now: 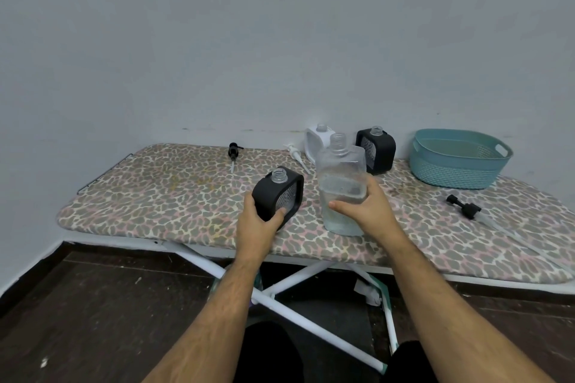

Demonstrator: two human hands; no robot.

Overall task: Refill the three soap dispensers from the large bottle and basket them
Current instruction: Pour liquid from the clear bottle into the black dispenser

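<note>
Left hand [258,221] grips 1 black dispenser [278,194], right hand [365,205] grips the large bottle [340,183] — both on the board. All 3 dispensers uncapped, basket [459,158] empty — pouring apparently not begun.

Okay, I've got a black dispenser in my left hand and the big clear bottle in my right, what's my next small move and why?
Probably lift the large bottle and tip its open neck over the black dispenser. Both are uncapped, your left hand steadies the dispenser, and your right hand already grips the bottle.
</note>
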